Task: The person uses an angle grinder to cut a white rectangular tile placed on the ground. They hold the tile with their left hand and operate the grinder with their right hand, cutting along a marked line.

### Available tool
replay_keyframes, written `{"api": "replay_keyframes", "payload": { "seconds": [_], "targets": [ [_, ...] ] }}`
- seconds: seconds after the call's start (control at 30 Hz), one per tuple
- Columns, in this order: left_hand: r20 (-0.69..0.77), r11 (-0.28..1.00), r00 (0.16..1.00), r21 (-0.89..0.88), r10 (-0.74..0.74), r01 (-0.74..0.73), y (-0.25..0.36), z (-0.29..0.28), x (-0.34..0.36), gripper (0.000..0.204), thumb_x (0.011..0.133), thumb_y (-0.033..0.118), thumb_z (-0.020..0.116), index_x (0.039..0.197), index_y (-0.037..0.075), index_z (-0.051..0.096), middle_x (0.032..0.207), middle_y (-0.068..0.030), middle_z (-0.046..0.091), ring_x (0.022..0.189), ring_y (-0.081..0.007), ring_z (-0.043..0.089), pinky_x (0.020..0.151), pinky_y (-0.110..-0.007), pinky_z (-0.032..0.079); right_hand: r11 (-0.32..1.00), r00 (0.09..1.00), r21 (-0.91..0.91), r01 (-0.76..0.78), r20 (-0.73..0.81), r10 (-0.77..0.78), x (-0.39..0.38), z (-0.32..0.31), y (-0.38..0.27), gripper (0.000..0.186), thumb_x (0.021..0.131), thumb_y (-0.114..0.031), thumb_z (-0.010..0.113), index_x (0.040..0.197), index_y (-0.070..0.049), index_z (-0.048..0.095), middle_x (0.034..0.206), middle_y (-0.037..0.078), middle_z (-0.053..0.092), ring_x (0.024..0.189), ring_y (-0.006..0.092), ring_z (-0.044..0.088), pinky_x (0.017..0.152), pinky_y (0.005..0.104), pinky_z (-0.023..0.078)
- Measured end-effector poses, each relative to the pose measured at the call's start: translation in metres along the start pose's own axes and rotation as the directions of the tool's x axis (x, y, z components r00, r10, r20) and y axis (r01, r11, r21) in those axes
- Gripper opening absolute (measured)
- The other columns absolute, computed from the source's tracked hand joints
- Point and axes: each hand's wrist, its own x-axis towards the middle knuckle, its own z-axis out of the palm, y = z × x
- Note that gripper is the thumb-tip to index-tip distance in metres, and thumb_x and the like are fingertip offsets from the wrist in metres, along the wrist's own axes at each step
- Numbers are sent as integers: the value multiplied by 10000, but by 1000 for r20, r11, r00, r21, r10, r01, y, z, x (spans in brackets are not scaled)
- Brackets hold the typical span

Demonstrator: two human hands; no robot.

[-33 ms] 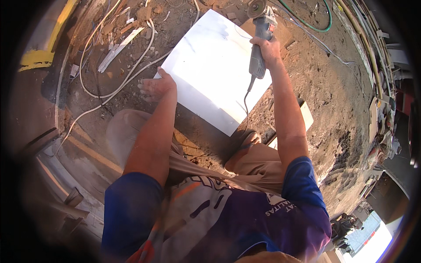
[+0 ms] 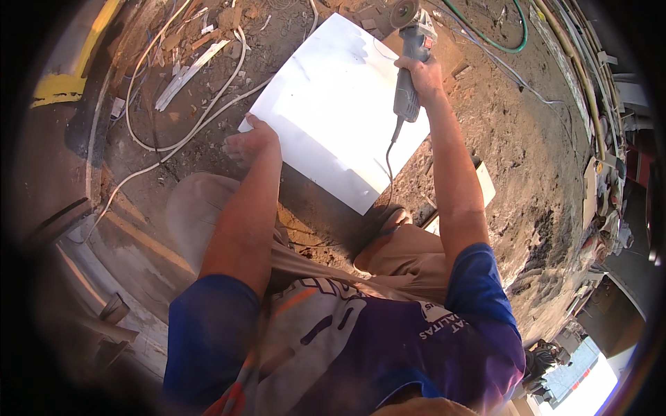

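Note:
A large white glossy panel, apparently a tile (image 2: 326, 90), lies tilted in front of me, bright with sunlight and shadow streaks. My left hand (image 2: 255, 143) is at its left corner, thumb along the top edge and fingers curled below the rim; the fingertips are partly hidden. In my right hand (image 2: 424, 75) is a grey angle grinder (image 2: 408, 93), gripped round its body above the tile's right side. The grinder's disc (image 2: 404, 12) points away from me at the top of the view. From its rear end a dark cord (image 2: 390, 163) hangs over the tile's near right edge.
Pale cables (image 2: 201, 128) loop over the dirt floor at left, beside a splintered white strip (image 2: 189, 78). A green hose (image 2: 510, 47) curves at far right. My bent knee (image 2: 201, 208) and foot (image 2: 395, 218) are close to the tile. Poles and scrap (image 2: 596, 173) line the right side.
My left hand has shifted slightly right, and its spread fingers have curled in at the tile's corner. The right hand and grinder stay almost in place.

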Motion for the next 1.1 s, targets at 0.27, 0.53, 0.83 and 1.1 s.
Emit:
{"api": "replay_keyframes", "payload": {
  "seconds": [0.27,0.53,0.83,1.1],
  "targets": [
    [419,682,871,-561,-255,469,-11,-5,-49,631,912,373,662,1260,-133,520,1239,-291,598,1094,-386,638,927,-479,534,996,998,82,45,-44,-41,42,26,83,281,673,-101,754,878,53,639,793,101,637,645,202,616,576,353,509],
    [489,522,856,-692,-168,498,12,15,-1,482,905,238,669,1171,-150,567,1158,-253,640,988,-332,668,844,-423,553,993,954,-29,113,-275,-116,55,53,94,358,641,-117,779,904,80,637,844,147,663,690,238,642,607,373,536],
    [534,510,821,-658,-203,554,12,11,0,480,879,219,695,1160,-150,573,1156,-230,637,997,-308,652,840,-424,540,1000,957,-2,-1,-289,0,56,51,95,334,641,-128,777,870,76,645,826,148,667,679,235,645,602,383,535],
    [520,513,832,-669,-192,537,12,17,2,449,875,213,692,1126,-145,595,1123,-242,651,953,-322,664,828,-437,537,995,951,-91,-50,-308,19,65,51,99,286,650,-122,774,823,74,658,790,134,666,647,231,643,585,386,532]
  ]
}}
